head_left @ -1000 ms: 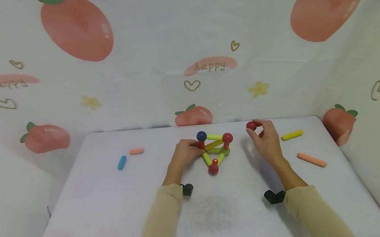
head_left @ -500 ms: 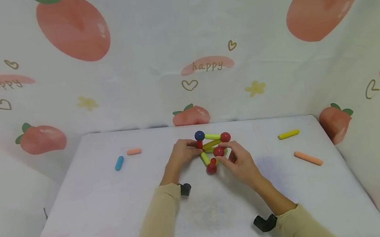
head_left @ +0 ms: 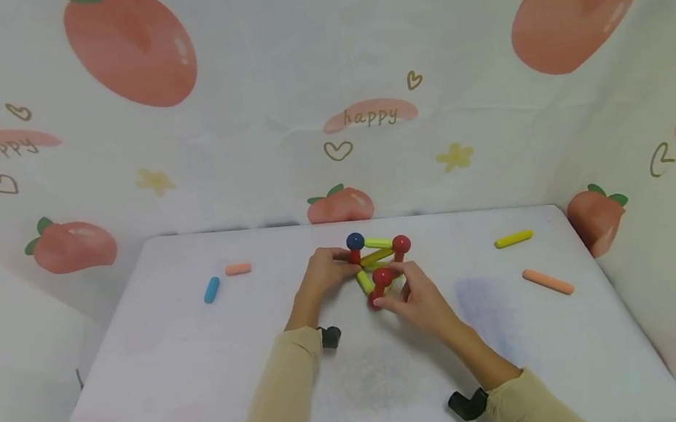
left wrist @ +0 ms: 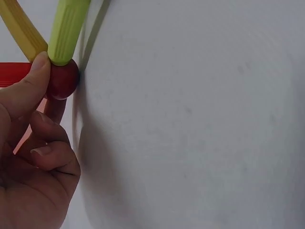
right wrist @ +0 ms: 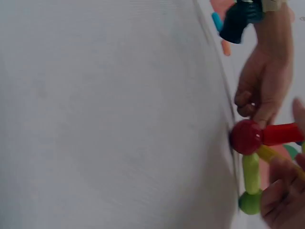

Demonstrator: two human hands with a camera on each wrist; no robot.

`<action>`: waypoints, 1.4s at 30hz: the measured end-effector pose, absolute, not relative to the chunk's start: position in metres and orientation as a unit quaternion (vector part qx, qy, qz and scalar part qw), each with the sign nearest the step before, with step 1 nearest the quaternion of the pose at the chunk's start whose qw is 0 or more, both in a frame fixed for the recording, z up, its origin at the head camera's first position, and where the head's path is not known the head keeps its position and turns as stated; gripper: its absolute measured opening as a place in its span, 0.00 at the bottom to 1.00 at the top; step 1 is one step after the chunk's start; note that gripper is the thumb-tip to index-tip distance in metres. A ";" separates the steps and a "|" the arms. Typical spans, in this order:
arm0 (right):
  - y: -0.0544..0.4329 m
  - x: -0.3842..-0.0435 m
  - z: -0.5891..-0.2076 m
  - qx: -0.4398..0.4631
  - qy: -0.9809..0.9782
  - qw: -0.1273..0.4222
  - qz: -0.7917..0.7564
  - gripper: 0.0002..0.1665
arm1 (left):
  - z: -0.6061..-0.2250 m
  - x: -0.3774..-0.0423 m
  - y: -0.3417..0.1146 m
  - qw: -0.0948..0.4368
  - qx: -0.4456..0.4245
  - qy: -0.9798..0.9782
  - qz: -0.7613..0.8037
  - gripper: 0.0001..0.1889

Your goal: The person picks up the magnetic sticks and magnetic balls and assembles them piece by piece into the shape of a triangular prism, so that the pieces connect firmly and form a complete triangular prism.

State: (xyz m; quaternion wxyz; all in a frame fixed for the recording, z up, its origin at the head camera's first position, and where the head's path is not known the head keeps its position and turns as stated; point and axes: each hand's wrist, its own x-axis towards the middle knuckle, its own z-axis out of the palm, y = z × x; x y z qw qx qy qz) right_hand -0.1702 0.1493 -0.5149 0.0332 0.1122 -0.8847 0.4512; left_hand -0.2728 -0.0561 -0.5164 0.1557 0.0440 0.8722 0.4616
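A frame of coloured sticks and balls stands on the table, with a blue ball (head_left: 355,241) and a red ball (head_left: 401,244) joined by a lime stick (head_left: 378,242) at its top. My left hand (head_left: 326,272) pinches its lower left corner; in the left wrist view the thumb presses a dark red ball (left wrist: 64,81) where yellow, lime and red sticks meet. My right hand (head_left: 419,301) holds another red ball (head_left: 382,277) at the top of the front upright red stick (right wrist: 281,134). A green ball (right wrist: 250,202) shows low in the right wrist view.
A blue stick (head_left: 212,290) and a short peach stick (head_left: 237,269) lie on the left of the white table (head_left: 166,386). To the right lie a yellow stick (head_left: 513,239) and a longer orange stick (head_left: 548,282). A fruit-print cloth (head_left: 248,144) hangs behind the far edge.
My right hand has carried the red ball leftward from beside the frame, then slightly down onto the front upright stick. My left hand keeps its place at the left corner.
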 end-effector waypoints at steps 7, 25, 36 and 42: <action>0.142 -0.173 -0.530 0.012 -0.925 -0.038 0.377 0.28 | -0.517 -0.267 -0.054 0.137 0.028 0.881 0.452 0.20; 0.172 -0.198 -0.515 0.047 -0.966 -0.003 0.253 0.29 | -0.502 -0.228 -0.044 0.129 0.009 0.918 0.374 0.18; 0.234 -0.189 -0.504 0.031 -0.991 0.018 0.132 0.57 | -0.502 -0.227 -0.045 0.122 -0.009 0.927 0.355 0.19; 0.283 -0.175 -0.508 0.005 -0.994 0.014 0.108 0.57 | -0.505 -0.226 -0.043 0.113 0.005 0.933 0.342 0.18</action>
